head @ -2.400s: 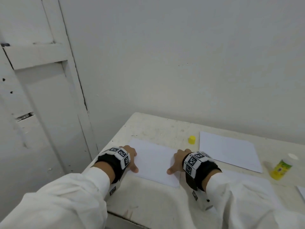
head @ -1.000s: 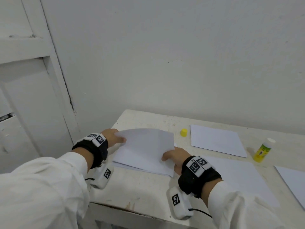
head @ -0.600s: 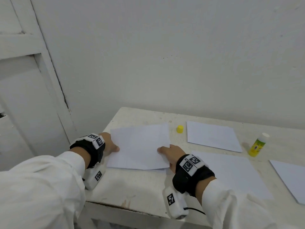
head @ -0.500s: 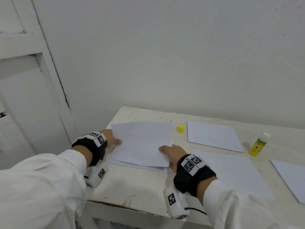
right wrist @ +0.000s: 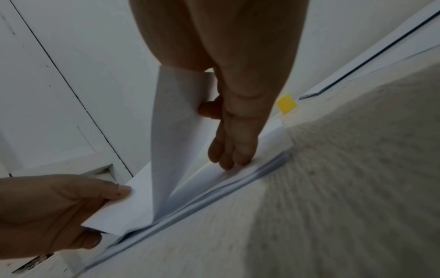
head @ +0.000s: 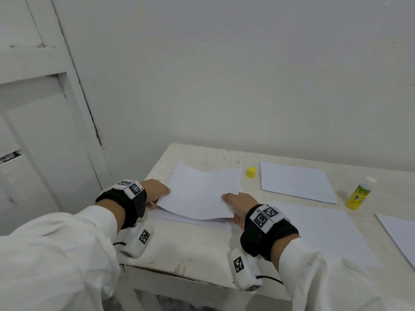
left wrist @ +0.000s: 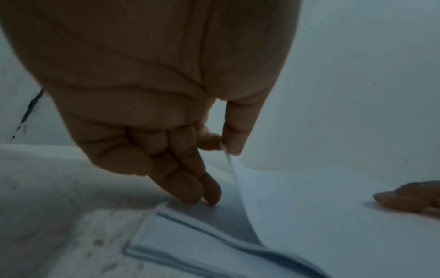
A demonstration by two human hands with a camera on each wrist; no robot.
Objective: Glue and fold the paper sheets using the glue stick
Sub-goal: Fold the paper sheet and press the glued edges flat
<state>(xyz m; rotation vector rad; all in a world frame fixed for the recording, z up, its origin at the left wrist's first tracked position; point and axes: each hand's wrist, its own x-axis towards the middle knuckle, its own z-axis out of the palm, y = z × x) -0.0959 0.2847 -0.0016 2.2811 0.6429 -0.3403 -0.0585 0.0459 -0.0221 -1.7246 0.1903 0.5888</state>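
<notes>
**Hands lifting the top sheet at the counter's near left corner**

Hands work on one lifted sheet [head: 202, 194] from either side. The left hand [head: 155, 190] pinches the sheet's left edge between thumb and forefinger, which the left wrist view shows plainly; its other fingers [left wrist: 190, 188] point down and touch the paper stack [left wrist: 190, 244] lying beneath. The right hand [head: 240, 205] grips the sheet's right edge, thumb on top, and in the right wrist view its remaining fingertips [right wrist: 226, 159] press down on the stack. Between the two grips the sheet bows upward, raised clear of the stack along its near edge.

The stack lies at the near left corner of the white counter [head: 202, 248], its edges showing under the lifted sheet.

Beyond the right hand, a small yellow cap [head: 251, 171] stands by itself just past the sheet's far right corner. Beside it to the right lies a folded paper [head: 296, 181], flat on the counter. Farther right the glue stick [head: 359, 194] stands upright and uncapped, yellow-green label facing the camera, well apart from both hands. A large flat sheet [head: 325, 234] lies near the right wrist, and another paper's corner [head: 402, 232] shows at the right edge.

Both wrists carry black straps with white marker blocks, over white sleeves.
</notes>
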